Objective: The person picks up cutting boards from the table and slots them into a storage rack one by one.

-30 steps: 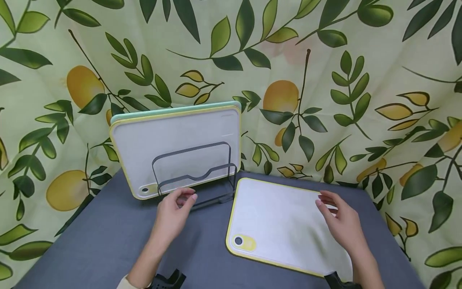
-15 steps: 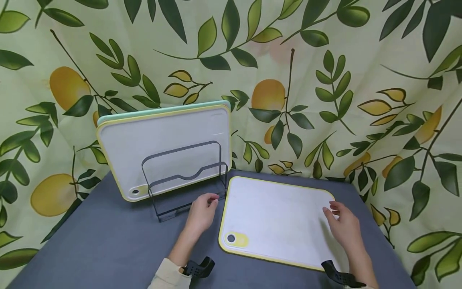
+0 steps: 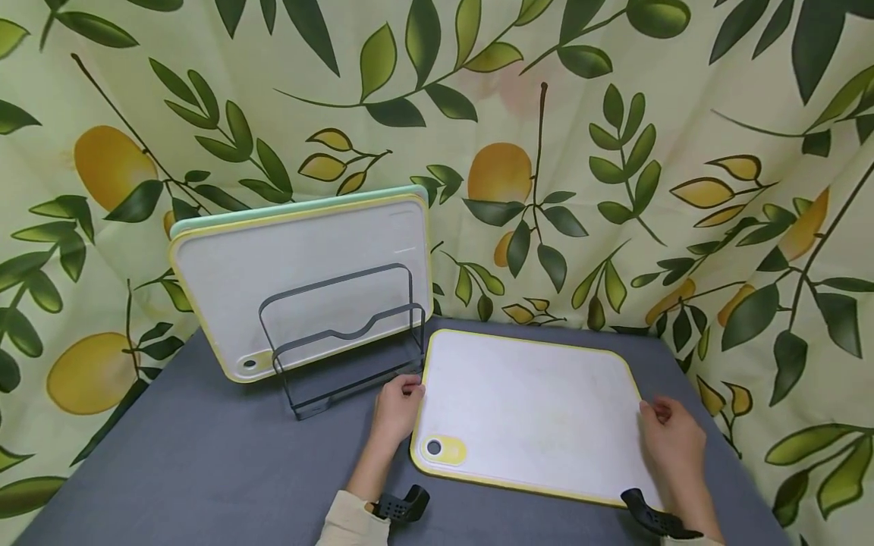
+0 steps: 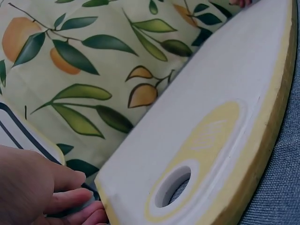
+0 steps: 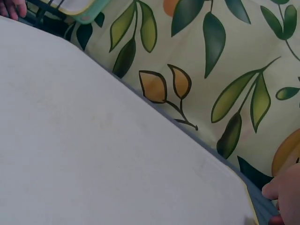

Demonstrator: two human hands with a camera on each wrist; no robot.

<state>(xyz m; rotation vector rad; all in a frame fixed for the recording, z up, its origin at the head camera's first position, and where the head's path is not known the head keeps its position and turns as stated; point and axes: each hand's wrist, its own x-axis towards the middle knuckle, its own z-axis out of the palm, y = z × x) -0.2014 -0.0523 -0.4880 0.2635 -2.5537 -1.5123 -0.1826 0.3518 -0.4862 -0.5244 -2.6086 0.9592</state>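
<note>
"How far along is it?"

"A yellow-rimmed board and a mint board stand tilted at the wire rack, near the back edge of the table. The flat board, lying toward the table's right edge, isn't lifted; I'd judge that's the part left."

"And the grip?"

"Left grip: fingers loosely bent, about half open, tips at the flat board's left edge, seemingly touching. Right grip: relaxed too, just beside its right edge."

"Holding it?"

"Neither looks closed on it. Whether fingertips reach underneath, I can't tell."
</note>
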